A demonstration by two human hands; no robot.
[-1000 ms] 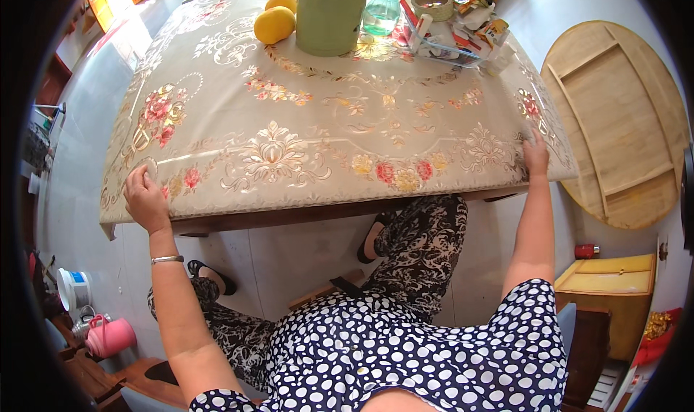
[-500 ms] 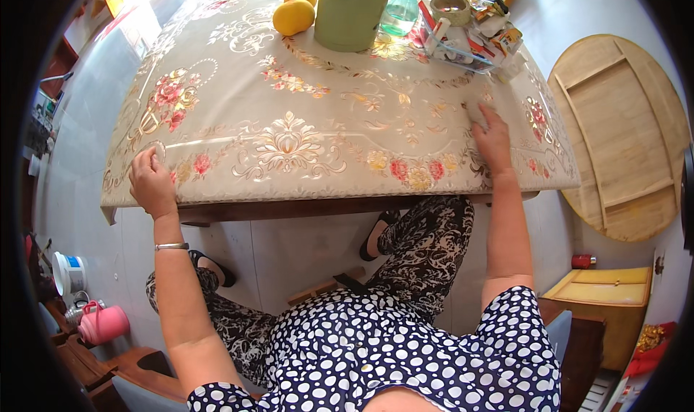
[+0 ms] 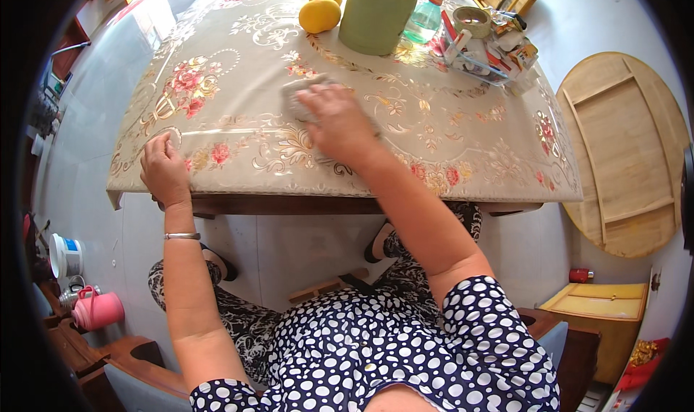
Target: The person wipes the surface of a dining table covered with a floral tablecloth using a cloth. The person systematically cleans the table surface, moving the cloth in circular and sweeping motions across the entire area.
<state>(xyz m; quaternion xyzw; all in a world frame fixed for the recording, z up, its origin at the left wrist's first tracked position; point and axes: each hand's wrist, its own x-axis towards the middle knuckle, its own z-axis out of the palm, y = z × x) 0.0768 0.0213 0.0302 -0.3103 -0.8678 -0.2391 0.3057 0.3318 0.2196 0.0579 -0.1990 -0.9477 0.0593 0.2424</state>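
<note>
My right hand (image 3: 338,126), smeared by motion, presses on a greyish-beige rag (image 3: 295,103) that lies on the middle of the flowered tablecloth (image 3: 249,87). Parts of the rag show beyond the fingers and beside the palm. At the table's near left corner rests my left hand (image 3: 165,168), with its fingers curled together. Something small and pale shows at its fingertips, and I cannot make out whether it is a separate thing or a fold of the cloth. A metal bracelet circles the left wrist.
Toward the back stand a green canister (image 3: 376,18), two yellow fruits (image 3: 319,14) and a spray bottle (image 3: 425,20). A clear bin (image 3: 477,66) of odds and ends holds a tape roll (image 3: 471,22). Right of the table leans a round wooden board (image 3: 622,152); a pink jug (image 3: 99,309) is at lower left.
My right hand has swept left across the tablecloth with the rag, from the right side to the middle. My left hand stays at the near left corner. The whole view has shifted slightly.
</note>
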